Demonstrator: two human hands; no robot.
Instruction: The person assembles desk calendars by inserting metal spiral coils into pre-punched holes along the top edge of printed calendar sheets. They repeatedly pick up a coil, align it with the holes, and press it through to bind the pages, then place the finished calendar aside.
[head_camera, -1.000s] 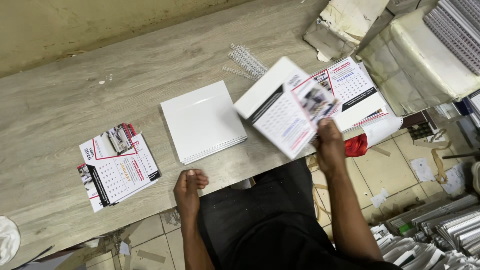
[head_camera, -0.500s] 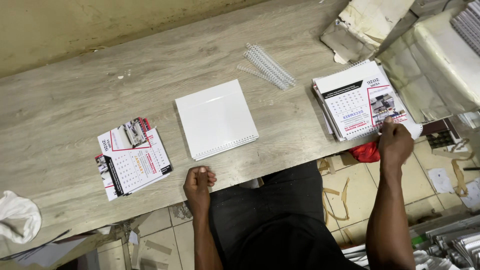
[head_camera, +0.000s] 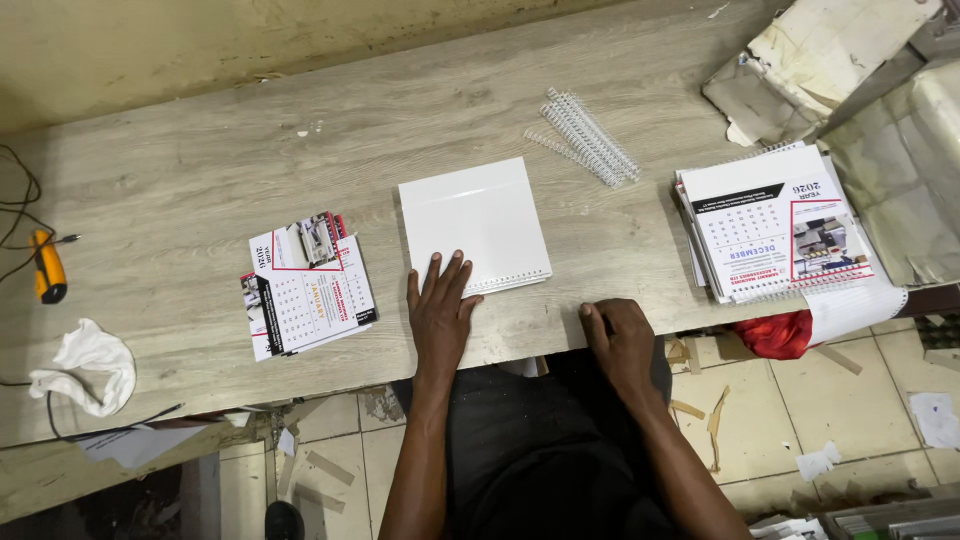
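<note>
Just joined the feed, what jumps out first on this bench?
The glossy white spiral-bound pad at the centre of the wooden bench, with the left hand flat on its near edge. The right hand rests on the bench edge; a printed calendar stack lies far right, white binding coils behind.

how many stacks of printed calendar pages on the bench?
2. One calendar stack lies left of the blank white pad, which the left hand touches. The other stack sits at the bench's right end, beyond the right hand. More may lie out of frame.
</note>
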